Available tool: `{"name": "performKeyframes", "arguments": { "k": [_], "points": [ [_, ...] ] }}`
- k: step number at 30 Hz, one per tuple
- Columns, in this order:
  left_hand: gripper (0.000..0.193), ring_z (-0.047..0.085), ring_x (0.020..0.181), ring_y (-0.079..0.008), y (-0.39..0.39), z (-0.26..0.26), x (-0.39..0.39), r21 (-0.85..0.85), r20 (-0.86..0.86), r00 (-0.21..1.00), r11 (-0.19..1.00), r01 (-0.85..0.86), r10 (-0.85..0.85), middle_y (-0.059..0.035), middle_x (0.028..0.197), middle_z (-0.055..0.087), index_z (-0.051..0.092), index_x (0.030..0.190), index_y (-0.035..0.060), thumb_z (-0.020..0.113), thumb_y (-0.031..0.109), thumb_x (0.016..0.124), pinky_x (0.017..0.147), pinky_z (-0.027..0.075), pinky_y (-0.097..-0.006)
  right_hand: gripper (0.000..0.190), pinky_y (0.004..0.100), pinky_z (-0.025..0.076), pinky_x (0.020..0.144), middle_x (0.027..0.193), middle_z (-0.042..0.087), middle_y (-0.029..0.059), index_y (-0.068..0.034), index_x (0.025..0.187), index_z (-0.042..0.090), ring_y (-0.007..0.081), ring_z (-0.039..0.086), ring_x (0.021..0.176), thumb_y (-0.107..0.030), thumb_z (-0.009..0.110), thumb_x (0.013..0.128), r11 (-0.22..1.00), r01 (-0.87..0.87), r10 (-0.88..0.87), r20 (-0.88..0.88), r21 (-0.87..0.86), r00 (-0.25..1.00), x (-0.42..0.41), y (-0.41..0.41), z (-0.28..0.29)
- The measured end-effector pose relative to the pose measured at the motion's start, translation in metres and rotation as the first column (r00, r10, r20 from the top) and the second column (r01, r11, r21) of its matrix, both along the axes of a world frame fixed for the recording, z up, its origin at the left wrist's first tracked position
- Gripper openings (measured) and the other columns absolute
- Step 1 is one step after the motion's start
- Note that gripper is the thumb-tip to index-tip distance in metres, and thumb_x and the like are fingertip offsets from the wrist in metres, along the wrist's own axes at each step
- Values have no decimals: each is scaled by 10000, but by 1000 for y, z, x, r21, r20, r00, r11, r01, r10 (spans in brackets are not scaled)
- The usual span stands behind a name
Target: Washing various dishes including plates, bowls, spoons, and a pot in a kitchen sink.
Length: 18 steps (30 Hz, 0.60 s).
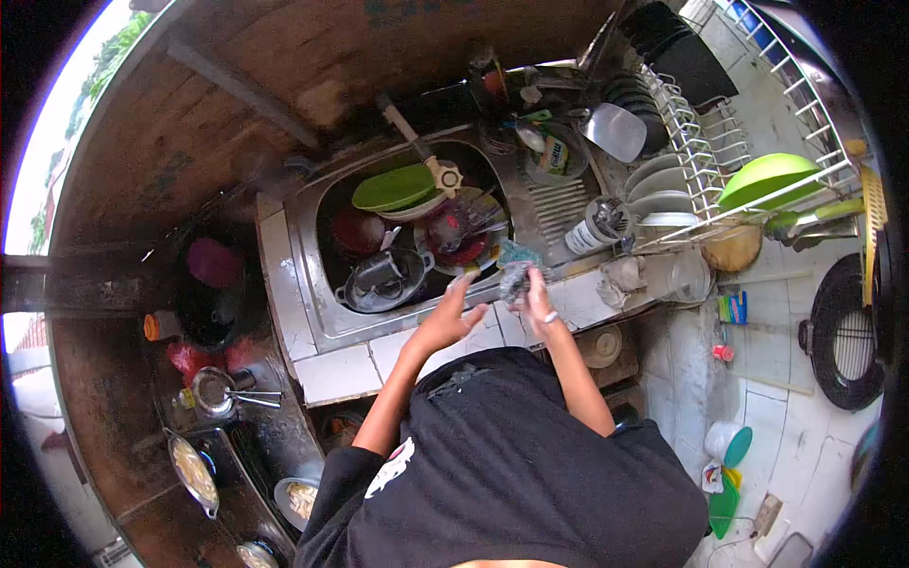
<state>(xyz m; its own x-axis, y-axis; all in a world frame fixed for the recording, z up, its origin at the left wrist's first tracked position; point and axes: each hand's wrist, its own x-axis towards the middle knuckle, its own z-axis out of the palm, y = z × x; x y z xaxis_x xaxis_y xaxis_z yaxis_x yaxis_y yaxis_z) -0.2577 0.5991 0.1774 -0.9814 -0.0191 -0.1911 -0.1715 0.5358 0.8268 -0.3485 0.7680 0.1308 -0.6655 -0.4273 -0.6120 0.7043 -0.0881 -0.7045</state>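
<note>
Over the near rim of the steel sink, my left hand is raised with its fingers apart and nothing in it. My right hand holds a grey mesh scouring pad at the sink's right front corner. Just behind that pad lies a bluish-green mesh cloth. Inside the sink are a grey two-handled pot, a green plastic bowl, a dark red bowl and stacked plates with cutlery. A tap reaches over the dishes.
Right of the sink stand a cutlery holder, a tub with sponges and a white wire dish rack. A crumpled plastic bag lies on the tiled edge. At the lower left, a pan of food sits over a lit stove flame.
</note>
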Motion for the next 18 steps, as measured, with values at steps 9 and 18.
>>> {"name": "performKeyframes", "arguments": {
  "k": [9, 18],
  "points": [
    [380, 563, 900, -384, 22, 8, -29, -241, -153, 988, 970, -31, -7, -245, 984, 580, 514, 1076, 5, 574, 205, 759, 747, 454, -457, 398, 396, 435, 795, 1079, 578, 51, -72, 1131, 497, 220, 565, 886, -379, 471, 879, 907, -153, 241, -185, 393, 953, -6, 4, -6],
    [338, 588, 711, -397, 21, -4, -47, -84, -79, 978, 976, -201, 195, -229, 720, 593, 535, 943, 3, 599, 275, 753, 629, 462, -461, 600, 494, 279, 1011, 1386, 328, 136, -280, 1359, 303, 367, 320, 1253, -285, 564, 818, 118, 26, 868, -116, 993, 483, -48, 5, -87]
  ]
}}
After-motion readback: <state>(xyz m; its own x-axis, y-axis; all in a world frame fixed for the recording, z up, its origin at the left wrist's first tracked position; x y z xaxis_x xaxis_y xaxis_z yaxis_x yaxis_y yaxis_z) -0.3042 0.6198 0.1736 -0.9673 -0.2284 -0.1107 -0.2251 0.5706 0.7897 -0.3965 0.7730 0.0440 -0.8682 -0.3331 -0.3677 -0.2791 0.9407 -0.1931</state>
